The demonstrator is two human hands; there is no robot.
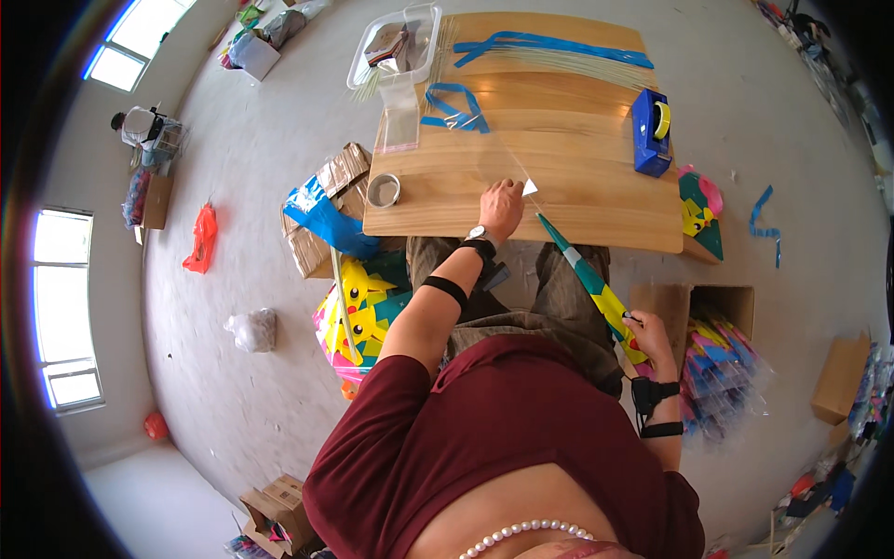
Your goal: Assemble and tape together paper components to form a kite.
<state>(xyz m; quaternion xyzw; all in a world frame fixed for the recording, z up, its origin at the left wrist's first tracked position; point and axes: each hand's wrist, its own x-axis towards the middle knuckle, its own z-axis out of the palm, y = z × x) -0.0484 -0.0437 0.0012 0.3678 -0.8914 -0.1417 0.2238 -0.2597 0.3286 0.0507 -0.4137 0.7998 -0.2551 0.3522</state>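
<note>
- Head view: a long tapered bundle (591, 283), banded green, white and yellow, slants across the near edge of a wooden table (577, 144), its narrow green tip over the tabletop, its thicker end off the table's near edge, toward the right.
- The key relation is that the bundle's long axis runs from the middle of the table's near edge back toward the person's right side, tip pointing forward and left, toward the left hand (503, 207).
- The right hand (650, 337), off the near edge of the table, is closed around the thicker end.
- The left hand rests at the table's near edge, fingers bent downward beside a small white triangular piece (530, 187); whether it pinches or merely presses that piece cannot be told.
- The two hands are well apart, the bundle spanning most of the gap; the tip lies near the left hand, just to its right, with no contact visible.
- The white piece sits on the table just beyond the tip, roughly in line with the bundle.
- At the table's right edge stands a blue tape dispenser (649, 144); toward the far edge lie blue strips (559, 45).
</note>
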